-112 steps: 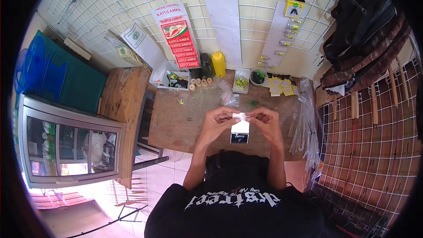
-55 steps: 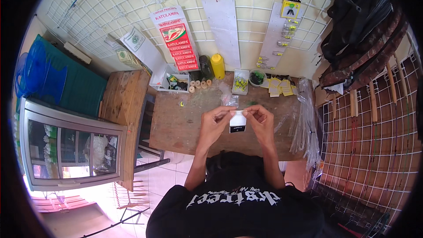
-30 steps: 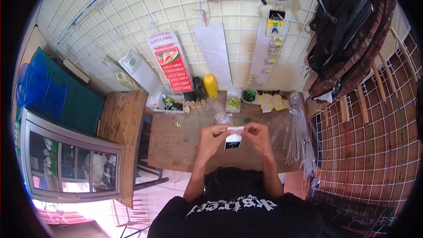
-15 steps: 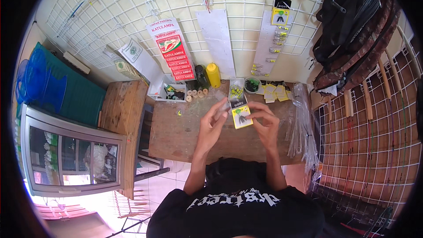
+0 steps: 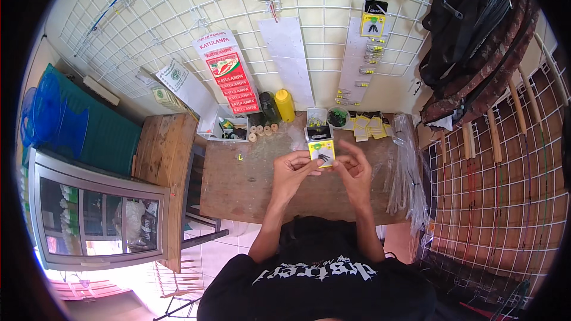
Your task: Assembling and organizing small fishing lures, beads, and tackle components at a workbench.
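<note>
A small yellow-and-white card packet (image 5: 322, 148) with a black top and dark slim pieces on its front is held upright above the wooden table. My left hand (image 5: 291, 171) grips its lower left part, the thumb lying across the front. Beside its lower right corner is my right hand (image 5: 357, 172), fingers spread and the thumb close to the card's edge; whether the thumb touches it I cannot tell. Just beyond the packet stands a white box (image 5: 316, 116) of small yellow-green pieces, with a round tub (image 5: 338, 117) of dark green pieces to its right.
Yellow-edged cards (image 5: 370, 126) and long clear plastic sleeves (image 5: 404, 166) lie on the table's right. A yellow bottle (image 5: 285, 106), a dark bottle (image 5: 268, 106), wooden spools (image 5: 260, 134) and a white tray (image 5: 229, 129) stand at the back left. A glass-fronted cabinet (image 5: 101, 208) is at left.
The packet has come slightly nearer and to the left. My left hand has taken hold of its lower left part, while the right fingers have opened away from its right edge.
</note>
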The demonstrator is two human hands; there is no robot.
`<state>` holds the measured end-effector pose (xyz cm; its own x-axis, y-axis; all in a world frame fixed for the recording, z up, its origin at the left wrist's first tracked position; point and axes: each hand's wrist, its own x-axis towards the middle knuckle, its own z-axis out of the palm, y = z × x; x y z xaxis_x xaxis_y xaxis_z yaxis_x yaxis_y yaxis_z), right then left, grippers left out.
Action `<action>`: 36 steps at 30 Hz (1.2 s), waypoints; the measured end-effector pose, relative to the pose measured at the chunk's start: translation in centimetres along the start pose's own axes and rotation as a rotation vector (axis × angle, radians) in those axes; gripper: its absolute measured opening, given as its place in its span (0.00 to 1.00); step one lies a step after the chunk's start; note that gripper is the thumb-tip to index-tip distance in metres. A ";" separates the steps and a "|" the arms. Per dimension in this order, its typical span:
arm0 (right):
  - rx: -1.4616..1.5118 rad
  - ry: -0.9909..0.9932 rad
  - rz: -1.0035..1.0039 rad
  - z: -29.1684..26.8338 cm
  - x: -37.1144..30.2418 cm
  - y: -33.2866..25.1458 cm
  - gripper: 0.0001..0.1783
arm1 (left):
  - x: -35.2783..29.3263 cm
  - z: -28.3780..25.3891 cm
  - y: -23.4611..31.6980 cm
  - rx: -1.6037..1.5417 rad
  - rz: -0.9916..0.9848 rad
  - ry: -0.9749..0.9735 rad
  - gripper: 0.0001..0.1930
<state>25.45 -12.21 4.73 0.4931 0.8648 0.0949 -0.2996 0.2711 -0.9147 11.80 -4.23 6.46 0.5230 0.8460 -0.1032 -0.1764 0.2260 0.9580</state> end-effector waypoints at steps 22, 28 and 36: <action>0.001 0.152 0.018 -0.8 0.8 0.9 0.11 | 0.9 1.1 -2.2 0.158 0.220 0.160 0.07; -0.051 0.194 0.004 -1.0 0.8 1.0 0.12 | 1.3 1.6 -2.7 0.181 0.279 0.214 0.07; -0.098 0.210 -0.045 -1.3 1.2 0.0 0.11 | 1.9 1.8 -1.4 0.587 0.395 0.210 0.09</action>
<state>27.11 -11.71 4.32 0.6664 0.7430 0.0621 -0.1974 0.2561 -0.9463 14.52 -3.81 5.40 0.3323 0.8986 0.2864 0.1875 -0.3606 0.9137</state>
